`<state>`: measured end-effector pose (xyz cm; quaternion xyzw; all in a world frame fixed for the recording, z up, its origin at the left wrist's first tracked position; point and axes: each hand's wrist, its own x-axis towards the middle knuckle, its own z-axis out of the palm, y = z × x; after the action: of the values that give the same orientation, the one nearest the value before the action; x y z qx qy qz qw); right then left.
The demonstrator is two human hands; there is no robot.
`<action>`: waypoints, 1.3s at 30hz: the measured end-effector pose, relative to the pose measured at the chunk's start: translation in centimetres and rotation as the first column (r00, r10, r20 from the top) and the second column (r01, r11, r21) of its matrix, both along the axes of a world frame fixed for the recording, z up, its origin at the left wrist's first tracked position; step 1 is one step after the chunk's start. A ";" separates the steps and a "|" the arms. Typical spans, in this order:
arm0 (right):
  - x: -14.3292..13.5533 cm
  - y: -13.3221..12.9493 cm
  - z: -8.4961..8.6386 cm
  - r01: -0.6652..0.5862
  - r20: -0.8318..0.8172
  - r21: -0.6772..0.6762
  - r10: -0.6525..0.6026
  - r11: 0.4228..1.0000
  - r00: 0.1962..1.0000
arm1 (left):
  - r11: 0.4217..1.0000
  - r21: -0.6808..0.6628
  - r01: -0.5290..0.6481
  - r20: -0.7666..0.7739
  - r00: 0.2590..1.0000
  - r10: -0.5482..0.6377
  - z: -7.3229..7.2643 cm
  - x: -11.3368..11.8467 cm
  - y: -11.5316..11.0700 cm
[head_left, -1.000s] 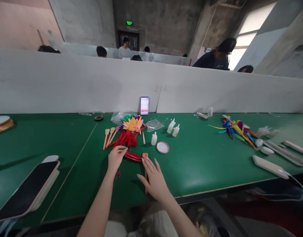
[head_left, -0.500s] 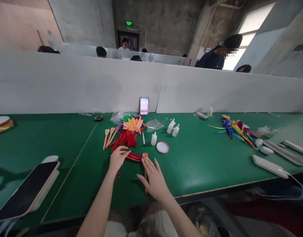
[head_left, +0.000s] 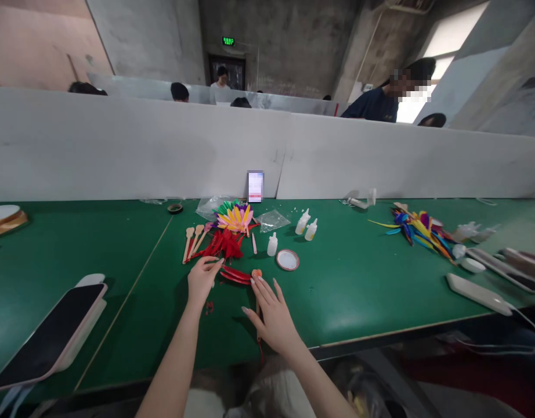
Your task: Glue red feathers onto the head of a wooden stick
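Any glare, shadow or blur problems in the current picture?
Head view: the window at upper right looks washed out; head view: a soft sheen lies on the green tabletop right of the right hand, with a dim shadow by its thumb; head view: the upright phone has a pixelated screen.

Two hands: one left hand (head_left: 202, 282), one right hand (head_left: 270, 309). At centre on the counter (head_left: 350, 290), three bottles (head_left: 272, 245) and one dish (head_left: 288, 260). Farther off, two clear bags (head_left: 273, 220), one upright phone (head_left: 256, 187); far left, one tape roll (head_left: 175, 208). Two feather heaps (head_left: 227, 244), centre and right, too tangled for counting.
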<state>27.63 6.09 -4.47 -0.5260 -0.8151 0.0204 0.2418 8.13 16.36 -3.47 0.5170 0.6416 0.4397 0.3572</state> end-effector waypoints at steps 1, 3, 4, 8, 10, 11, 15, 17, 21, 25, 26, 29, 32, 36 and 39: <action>0.0 0.0 0.0 0.000 0.003 0.000 0.000 1.000 1.000 | 0.999 -0.010 0.037 0.015 0.999 -0.037 0.0 0.1 -0.1; 0.0 0.0 0.0 0.002 0.002 -0.005 -0.002 1.000 1.000 | 0.990 -0.035 0.140 0.047 0.989 -0.138 0.1 0.4 -0.2; 0.0 0.0 0.1 0.003 0.000 -0.011 -0.003 1.000 1.000 | 0.981 -0.042 0.187 0.057 0.981 -0.185 0.1 0.5 -0.2; 0.0 -0.1 0.1 0.001 0.002 -0.034 -0.001 0.999 1.000 | 0.966 -0.049 0.252 0.079 0.966 -0.248 -0.1 0.6 -0.3; 0.0 0.0 0.1 0.003 0.005 -0.035 -0.003 0.999 1.000 | 0.969 -0.054 0.241 0.099 0.967 -0.235 -0.4 0.4 -0.1; 0.0 0.0 0.1 0.004 0.005 -0.032 -0.004 0.999 1.000 | 0.970 -0.053 0.235 0.107 0.968 -0.229 -0.6 0.4 -0.1; 0.0 -0.1 0.1 0.003 0.006 -0.022 -0.003 1.000 1.000 | 0.974 -0.046 0.221 0.123 0.969 -0.214 -1.0 0.2 0.2; 0.0 -0.1 0.1 0.004 0.006 -0.028 -0.003 1.000 1.000 | 0.977 -0.048 0.206 0.139 0.970 -0.198 -0.9 0.1 0.2; -0.1 -0.1 0.1 0.002 -0.002 -0.026 -0.002 1.000 1.000 | 0.986 -0.044 0.162 0.148 0.977 -0.154 -0.8 0.1 0.1; -0.1 0.0 0.1 0.003 -0.010 -0.025 -0.003 1.000 1.000 | 0.990 -0.035 0.139 0.140 0.981 -0.133 -0.9 0.0 0.2; -0.1 0.0 0.1 0.001 -0.006 -0.026 -0.001 1.000 1.000 | 0.990 -0.034 0.137 0.138 0.982 -0.131 -1.0 0.0 0.2; 0.0 0.0 0.2 -0.002 -0.001 -0.026 0.002 1.000 1.000 | 0.990 -0.031 0.134 0.140 0.982 -0.129 -1.1 -0.1 0.2; -0.1 0.0 0.1 0.003 0.001 -0.028 -0.003 1.000 1.000 | 0.993 -0.027 0.114 0.144 0.984 -0.109 -1.0 -0.1 0.2; 0.0 0.0 0.0 0.002 0.002 -0.017 -0.002 1.000 1.000 | 0.998 -0.012 0.069 0.155 0.986 -0.066 -0.9 -0.3 0.2; 0.0 0.0 0.0 -0.001 0.003 -0.009 0.001 1.000 1.000 | 0.999 0.002 0.042 0.192 0.981 -0.042 -0.9 -0.6 0.2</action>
<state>27.61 6.08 -4.49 -0.5269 -0.8155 0.0235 0.2383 7.57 16.54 -4.38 0.4854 0.5936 0.4792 0.4272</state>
